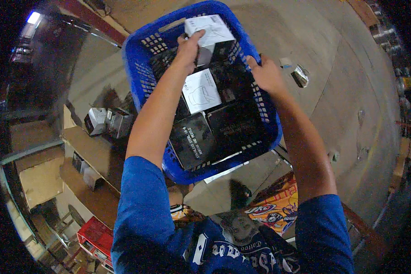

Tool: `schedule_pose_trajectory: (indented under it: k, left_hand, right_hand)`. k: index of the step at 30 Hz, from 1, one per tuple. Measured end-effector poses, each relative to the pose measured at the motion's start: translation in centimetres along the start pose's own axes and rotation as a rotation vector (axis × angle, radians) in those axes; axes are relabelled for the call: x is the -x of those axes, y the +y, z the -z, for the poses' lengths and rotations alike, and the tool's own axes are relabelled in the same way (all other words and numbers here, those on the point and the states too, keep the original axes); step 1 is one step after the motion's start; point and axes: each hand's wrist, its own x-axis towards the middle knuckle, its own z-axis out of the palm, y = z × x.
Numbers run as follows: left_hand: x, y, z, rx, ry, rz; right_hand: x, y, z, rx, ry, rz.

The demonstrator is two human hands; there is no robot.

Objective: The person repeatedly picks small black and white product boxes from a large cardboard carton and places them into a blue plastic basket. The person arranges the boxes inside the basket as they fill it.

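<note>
A blue plastic basket (pixel 180 176) with slotted walls is in front of me, packed with boxes. My left hand (pixel 188 49) reaches into its far end and is closed on the near left side of a white box (pixel 212 29), which stands higher than the others. On the right, my right hand (pixel 265 74) grips the basket's rim, thumb over the edge. Mid-basket lies another white box (pixel 201 91) with a line drawing on its face. Nearer to me sit a black box (pixel 191 141) with pale print and a second black box (pixel 237 125).
Small white-and-grey boxes (pixel 96 121) stand left of the basket, beside an open brown carton (pixel 89 144). A red crate (pixel 96 239) is at the lower left. On the concrete floor (pixel 333 91) to the right lies a shiny metal piece (pixel 300 76).
</note>
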Motion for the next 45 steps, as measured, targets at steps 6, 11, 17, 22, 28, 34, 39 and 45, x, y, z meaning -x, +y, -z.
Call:
schedule_pose_trajectory:
  k: [6, 11, 17, 22, 28, 34, 39, 45]
  left_hand:
    - [-2.5, -1.8, 2.8, 0.008, 0.048, 0.076]
    - [-3.6, -4.4, 0.2, -0.628, 0.137, -0.062]
    - [-3.3, -4.7, 0.6, -0.469, 0.071, 0.034]
    - [-4.5, -3.9, 2.4, -0.809, 0.033, -0.016]
    - [-4.0, -4.6, 1.7, -0.743, 0.135, -0.112]
    - [-5.1, -2.6, 1.9, -0.539, -0.072, -0.219]
    - [-4.8, -1.5, 7.7, -0.68, 0.129, 0.019]
    - [-4.7, -2.5, 10.4, 0.033, 0.117, 0.208]
  right_hand:
    - [0.1, -0.2, 0.0, -0.017, -0.003, 0.005]
    - [0.0, -0.5, -0.3, -0.008, -0.006, -0.019]
    - [-0.3, -0.4, -0.5, -0.041, 0.022, 0.026]
    - [-0.5, 0.0, -0.8, 0.02, 0.064, 0.021]
    - [-0.7, 0.2, -0.7, 0.051, 0.083, 0.038]
    - [-1.3, 0.9, -1.1, -0.005, 0.04, 0.017]
    - [-0.8, 0.4, -0.3, -0.026, -0.021, -0.031]
    - [-0.5, -0.5, 0.2, -0.023, -0.021, -0.013]
